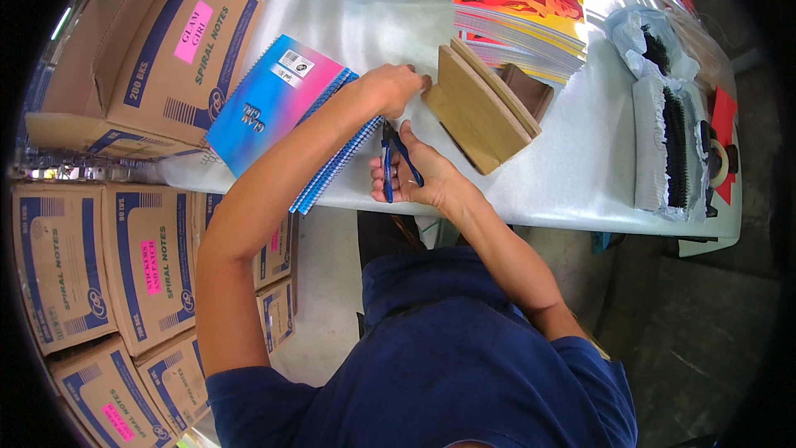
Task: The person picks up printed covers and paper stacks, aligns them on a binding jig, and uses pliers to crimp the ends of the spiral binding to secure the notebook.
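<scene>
Gripping a pair of pliers with two blue handles [386,168], the right hand [427,170] is wrapped around them near the front of the white desk [589,149]. Their dark tips point away from the body, toward the left hand [396,90]. That hand has its fingers bent; I cannot tell if it pinches anything.

Just beside the pliers, on the left, lies a small pile of spiral notebooks with a blue and pink cover [278,104]. The top cover is shiny, with dark letters and white stickers [290,70]. Blue rings show down the pile's right side, partly under the left arm. The pile sits tilted, and its low corner reaches the near edge of the desk.

A brown wooden stand made of boards [477,108] is close on the right, so the hands have a narrow gap between it and the notebooks. Past the stand, bare desk runs to black coils in torn white paper [676,145]. More bare desk lies beyond the left hand. A big open cardboard box [182,33] crowds the left side.
</scene>
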Motion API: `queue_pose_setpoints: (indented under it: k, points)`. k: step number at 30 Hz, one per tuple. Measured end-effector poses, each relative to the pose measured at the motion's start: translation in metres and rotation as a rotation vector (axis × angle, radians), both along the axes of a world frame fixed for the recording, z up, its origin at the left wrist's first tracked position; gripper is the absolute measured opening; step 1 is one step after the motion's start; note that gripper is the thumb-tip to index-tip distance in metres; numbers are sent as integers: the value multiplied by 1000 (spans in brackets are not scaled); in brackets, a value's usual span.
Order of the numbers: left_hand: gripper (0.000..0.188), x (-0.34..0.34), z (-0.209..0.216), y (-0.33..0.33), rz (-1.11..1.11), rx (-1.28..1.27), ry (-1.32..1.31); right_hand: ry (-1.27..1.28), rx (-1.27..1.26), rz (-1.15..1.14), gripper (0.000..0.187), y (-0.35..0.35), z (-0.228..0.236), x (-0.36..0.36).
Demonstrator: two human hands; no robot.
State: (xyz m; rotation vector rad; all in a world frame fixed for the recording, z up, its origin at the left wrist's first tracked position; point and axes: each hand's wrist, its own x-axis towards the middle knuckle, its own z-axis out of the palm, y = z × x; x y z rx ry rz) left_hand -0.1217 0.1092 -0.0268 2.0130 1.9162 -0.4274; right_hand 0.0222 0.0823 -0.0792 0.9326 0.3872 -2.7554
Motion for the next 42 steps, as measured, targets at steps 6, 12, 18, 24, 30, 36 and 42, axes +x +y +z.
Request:
queue_pose_setpoints:
  k: [6, 12, 18, 24, 30, 36, 42]
  points:
    - [82, 1, -1, 0, -25, -12, 11, -65, 28, -1, 84, 3, -2, -4]
    - [81, 17, 5, -5, -15, 1, 65, 90, -171, -5, 71, 11, -14, 0]
    - [76, 29, -13, -35, 78, 296, 17, -109, 895, 287, 71, -8, 58, 97]
    - [76, 24, -2, -36, 167, 389, -168, -596, 1901, -267, 60, 83, 47, 209]
    - [79, 17, 8, -39, 346, 454, -425, -894, 2823, -253, 42, 112, 26, 187]
    - [72, 19, 31, -71, 627, 464, -920, 158, 2456, -324, 46, 14, 26, 69]
    - [67, 19, 44, -99, 736, 632, -1169, 153, 2513, 88, 40, 39, -17, 14]
